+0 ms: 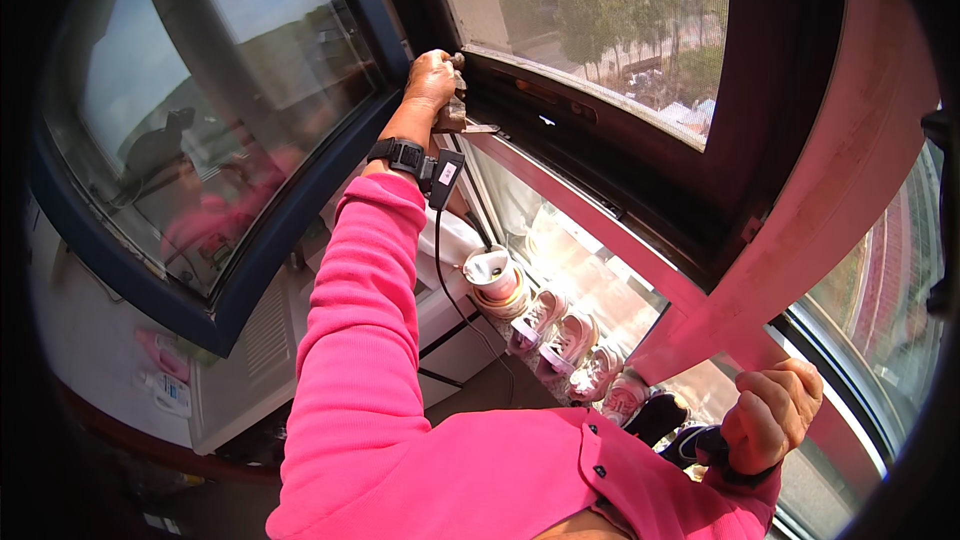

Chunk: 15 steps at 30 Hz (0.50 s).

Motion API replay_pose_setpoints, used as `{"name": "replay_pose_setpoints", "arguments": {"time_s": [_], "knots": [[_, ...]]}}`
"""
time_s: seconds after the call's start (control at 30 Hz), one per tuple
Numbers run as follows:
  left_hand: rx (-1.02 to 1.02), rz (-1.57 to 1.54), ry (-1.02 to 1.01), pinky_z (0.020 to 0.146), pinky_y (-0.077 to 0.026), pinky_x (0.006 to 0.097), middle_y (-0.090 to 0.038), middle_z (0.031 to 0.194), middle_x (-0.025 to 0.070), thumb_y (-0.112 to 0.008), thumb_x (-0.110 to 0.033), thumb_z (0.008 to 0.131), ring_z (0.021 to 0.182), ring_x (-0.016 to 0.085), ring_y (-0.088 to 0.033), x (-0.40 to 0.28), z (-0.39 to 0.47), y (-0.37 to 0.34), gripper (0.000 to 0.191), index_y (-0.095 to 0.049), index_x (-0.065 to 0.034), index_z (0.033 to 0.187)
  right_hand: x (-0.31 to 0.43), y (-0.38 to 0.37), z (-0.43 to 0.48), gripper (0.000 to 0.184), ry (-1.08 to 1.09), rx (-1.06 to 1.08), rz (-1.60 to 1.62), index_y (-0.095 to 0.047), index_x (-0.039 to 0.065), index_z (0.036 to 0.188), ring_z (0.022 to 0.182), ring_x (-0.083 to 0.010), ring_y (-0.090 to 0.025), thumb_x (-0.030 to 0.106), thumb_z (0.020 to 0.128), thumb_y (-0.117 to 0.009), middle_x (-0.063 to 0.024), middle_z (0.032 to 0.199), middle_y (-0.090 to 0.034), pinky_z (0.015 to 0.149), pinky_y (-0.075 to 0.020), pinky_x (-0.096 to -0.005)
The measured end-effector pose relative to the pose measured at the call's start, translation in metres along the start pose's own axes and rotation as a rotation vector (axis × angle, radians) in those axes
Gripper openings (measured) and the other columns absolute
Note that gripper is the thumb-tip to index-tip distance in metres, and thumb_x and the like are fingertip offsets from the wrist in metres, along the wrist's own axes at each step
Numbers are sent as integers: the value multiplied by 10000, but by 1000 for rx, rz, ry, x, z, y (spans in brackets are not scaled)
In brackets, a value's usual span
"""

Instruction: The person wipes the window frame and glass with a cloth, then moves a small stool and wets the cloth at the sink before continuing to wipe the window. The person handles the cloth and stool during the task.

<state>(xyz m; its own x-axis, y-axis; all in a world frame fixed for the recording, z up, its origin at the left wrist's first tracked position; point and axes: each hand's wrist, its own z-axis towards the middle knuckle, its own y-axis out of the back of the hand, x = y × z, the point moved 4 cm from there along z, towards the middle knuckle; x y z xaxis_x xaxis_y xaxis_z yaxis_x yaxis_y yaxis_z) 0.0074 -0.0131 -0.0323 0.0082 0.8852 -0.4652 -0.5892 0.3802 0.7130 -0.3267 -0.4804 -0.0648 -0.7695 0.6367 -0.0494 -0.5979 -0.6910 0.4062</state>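
My left hand (433,80) is closed around a dirty grey-brown rag (451,114). It presses against the lower hinge-side corner of the dark window frame (630,187), where a metal stay arm (480,129) sticks out. Left of that hand stands the swung-in window sash (300,240), blue-framed, its glass reflecting a person in pink. My right hand (772,414) hangs at the lower right with curled fingers, in front of the window side, and nothing shows in it. An insect screen (600,37) fills the frame beyond my left hand.
Below the window, several pairs of shoes (570,337) line a stone sill beside a white pot (489,274). A white cabinet top with a slatted panel (268,334) lies under the sash. From my left wrist device a black cable (450,292) hangs down.
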Motion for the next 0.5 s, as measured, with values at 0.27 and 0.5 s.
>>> {"name": "replay_pose_setpoints", "arguments": {"time_s": [0.27,0.5], "knots": [[299,97,-159,899,-474,323,-673,1126,188,-549,-155,897,1021,236,-635,20,10,-11,364,-596,30,1208,-3,-8,-3,167,16,-26,-22,-444,80,761,492,-169,-489,95,789,-607,-75,680,-604,550,-416,-328],[282,132,-291,1005,-434,333,-612,1239,210,-529,-121,850,1155,314,-586,13,-1,-5,400,-593,44,1208,-3,-7,-1,144,30,16,-19,-451,70,792,495,-172,-491,64,791,-595,-79,678,-604,554,-414,-328]]}}
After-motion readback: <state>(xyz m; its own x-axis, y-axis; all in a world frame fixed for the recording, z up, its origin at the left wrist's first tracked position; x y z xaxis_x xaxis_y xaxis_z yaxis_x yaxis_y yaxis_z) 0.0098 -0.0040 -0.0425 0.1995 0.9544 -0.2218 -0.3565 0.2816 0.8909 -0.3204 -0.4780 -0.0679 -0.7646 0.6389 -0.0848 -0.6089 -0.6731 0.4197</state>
